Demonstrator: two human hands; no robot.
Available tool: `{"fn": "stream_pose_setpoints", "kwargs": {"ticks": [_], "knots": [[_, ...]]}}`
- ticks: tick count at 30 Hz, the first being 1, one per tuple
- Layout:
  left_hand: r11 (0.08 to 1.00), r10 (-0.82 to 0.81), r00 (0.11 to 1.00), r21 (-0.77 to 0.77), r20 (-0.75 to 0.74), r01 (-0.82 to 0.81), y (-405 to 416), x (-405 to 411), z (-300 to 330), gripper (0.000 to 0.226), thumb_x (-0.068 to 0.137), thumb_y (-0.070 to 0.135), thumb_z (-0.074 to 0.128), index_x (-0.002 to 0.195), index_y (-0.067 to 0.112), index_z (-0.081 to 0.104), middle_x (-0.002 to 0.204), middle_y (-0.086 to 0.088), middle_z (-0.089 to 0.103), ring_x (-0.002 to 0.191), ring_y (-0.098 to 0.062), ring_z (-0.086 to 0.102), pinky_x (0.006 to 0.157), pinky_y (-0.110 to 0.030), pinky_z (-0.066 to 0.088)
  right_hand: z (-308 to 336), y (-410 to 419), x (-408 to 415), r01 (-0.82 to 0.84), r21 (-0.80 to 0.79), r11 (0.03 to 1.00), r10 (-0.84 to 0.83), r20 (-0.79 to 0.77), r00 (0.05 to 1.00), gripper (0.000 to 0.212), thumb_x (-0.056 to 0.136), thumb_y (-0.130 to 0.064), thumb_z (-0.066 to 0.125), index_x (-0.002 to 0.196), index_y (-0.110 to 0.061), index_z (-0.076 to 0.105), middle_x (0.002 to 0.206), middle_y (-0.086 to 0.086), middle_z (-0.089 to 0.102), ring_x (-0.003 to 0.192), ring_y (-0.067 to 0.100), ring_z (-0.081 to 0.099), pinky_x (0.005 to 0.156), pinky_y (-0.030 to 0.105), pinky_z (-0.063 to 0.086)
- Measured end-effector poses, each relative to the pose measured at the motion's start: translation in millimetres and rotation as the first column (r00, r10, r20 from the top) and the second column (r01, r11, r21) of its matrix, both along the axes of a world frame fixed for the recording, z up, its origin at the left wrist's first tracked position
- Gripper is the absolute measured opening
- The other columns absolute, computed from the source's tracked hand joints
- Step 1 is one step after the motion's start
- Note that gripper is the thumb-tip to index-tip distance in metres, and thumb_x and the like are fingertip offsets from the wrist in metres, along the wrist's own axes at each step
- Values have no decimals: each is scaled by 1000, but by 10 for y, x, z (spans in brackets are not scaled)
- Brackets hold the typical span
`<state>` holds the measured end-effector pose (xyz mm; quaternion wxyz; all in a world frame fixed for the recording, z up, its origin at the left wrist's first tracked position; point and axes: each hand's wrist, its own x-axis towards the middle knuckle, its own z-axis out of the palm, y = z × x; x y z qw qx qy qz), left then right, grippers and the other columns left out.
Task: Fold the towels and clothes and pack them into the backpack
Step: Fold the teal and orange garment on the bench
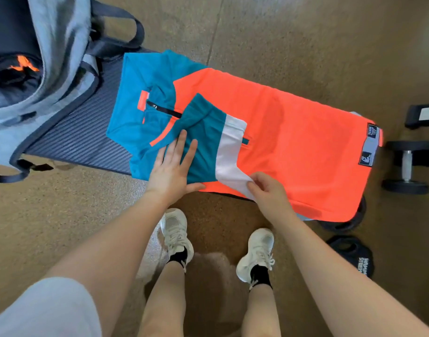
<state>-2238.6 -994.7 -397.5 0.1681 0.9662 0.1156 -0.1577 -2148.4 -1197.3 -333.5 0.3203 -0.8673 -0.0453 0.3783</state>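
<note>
**Sleeve fold in hand on the bench**

Head view: the teal, orange and white zip-neck jersey (269, 132) lies spread on the dark ribbed bench (82, 132), beside the open grey backpack (55, 69). The left hand (172, 166) presses flat, fingers straight, on the folded-in sleeve; the right hand (269, 190) pinches the sleeve's white cuff. Slippery fabric overhanging the bench's near edge could slide off, undoing the fold.

Wearer seen from above. Both forearms bare; a short light-grey sleeve (50, 310) covers the left upper arm. Legs bare below the knee. White lace-up trainers, left trainer (175, 233) and right trainer (257, 254), worn over short black socks (178, 257).
</note>
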Motion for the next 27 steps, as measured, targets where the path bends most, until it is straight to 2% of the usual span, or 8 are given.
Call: {"fn": "stream_pose_setpoints", "kwargs": {"ticks": [3, 6, 9, 12, 16, 20, 23, 27], "knots": [[999, 25, 999, -29, -46, -26, 89, -26, 64, 117, 61, 63, 71, 148, 15, 10, 156, -15, 1, 142, -33, 12, 114, -45, 6, -75, 55, 159, -90, -86, 992, 85, -62, 994, 13, 88, -3, 51, 81, -10, 60, 71, 4, 52, 73, 17, 44, 59, 27, 28], [999, 46, 993, -11, -105, -48, 153, -29, 90, 123, 60, 72, 64, 149, 15, -1, 156, -12, -13, 144, -27, -5, 114, -41, -7, -231, 56, 193, -38, -301, 953, 63, 73, 995, 10, 87, -12, 55, 87, -8, 63, 86, 15, 64, 81, 27, 54, 65, 34, 32], [997, 82, 986, 1, -142, -83, 91, 8, 159, 127, 57, 73, 65, 149, 14, -2, 155, -12, -14, 144, -27, -7, 114, -41, -5, -260, -95, 76, -35, -315, 948, 118, 248, 962, 8, 85, -12, 58, 87, -5, 62, 91, 17, 64, 89, 35, 56, 73, 42, 39], [997, -58, 998, -49, 6, 58, -198, 45, 207, 115, 58, 64, 70, 146, 11, 20, 154, -19, 13, 140, -34, 11, 112, -45, 8, -174, -405, -76, -44, -269, 962, 147, 377, 914, 11, 87, -10, 52, 86, -3, 61, 88, 17, 62, 83, 37, 56, 71, 44, 40], [898, -395, 839, -37, 375, 439, -836, 92, 190, 48, 76, 24, 46, 123, 18, 52, 130, -11, 56, 113, -30, 41, 87, -38, 30, -112, -861, -226, -55, -257, 965, 149, 363, 920, 16, 93, -12, 47, 91, -3, 60, 88, 14, 61, 81, 35, 58, 67, 43, 42], [858, -494, 804, 39, 330, 511, -1103, 386, 188, 27, 70, 10, 53, 94, 14, 64, 97, -6, 68, 74, -25, 54, 62, -33, 39, -205, -991, -251, -187, -355, 916, 325, 383, 865, 39, 88, -34, 34, 93, -6, 61, 83, 11, 60, 72, 35, 60, 58, 40, 47], [829, -508, 836, -143, 210, 540, -1059, 564, 187, 10, 68, 16, 64, 67, 9, 58, 69, -10, 57, 48, -27, 56, 40, -27, 38, -254, -967, -249, -246, -455, 856, 430, 361, 828, 53, 78, -58, 42, 91, -9, 58, 81, 8, 58, 72, 31, 59, 56, 36, 45], [906, -285, 951, -290, 119, 307, -1004, 647, 373, 42, 87, 42, 35, 90, 9, 60, 88, -12, 62, 69, -33, 61, 51, -36, 42, -261, -809, -163, -248, -530, 811, 474, 347, 809, 44, 62, -49, 71, 78, -12, 54, 75, 6, 57, 68, 29, 57, 53, 33, 42]]}}
